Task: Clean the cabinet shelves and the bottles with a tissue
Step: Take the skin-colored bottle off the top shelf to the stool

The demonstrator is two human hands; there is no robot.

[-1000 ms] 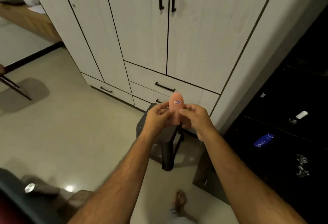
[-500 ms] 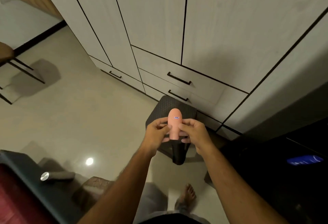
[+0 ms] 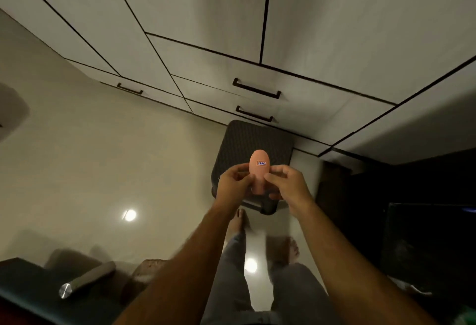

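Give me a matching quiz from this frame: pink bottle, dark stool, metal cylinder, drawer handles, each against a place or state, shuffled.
Things:
1. pink bottle
2. dark stool
3. metal cylinder
4. drawer handles

Places or states:
A. lying on its side on a dark surface, lower left
B. gripped upright between the left hand and the right hand
C. black bars on the pale cabinet fronts
D. standing on the floor in front of the drawers

Pairs: 1-B, 2-D, 3-A, 4-C

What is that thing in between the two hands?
A pink egg-shaped object with a small label, pinched from both sides by the left hand and the right hand. The head view shows it.
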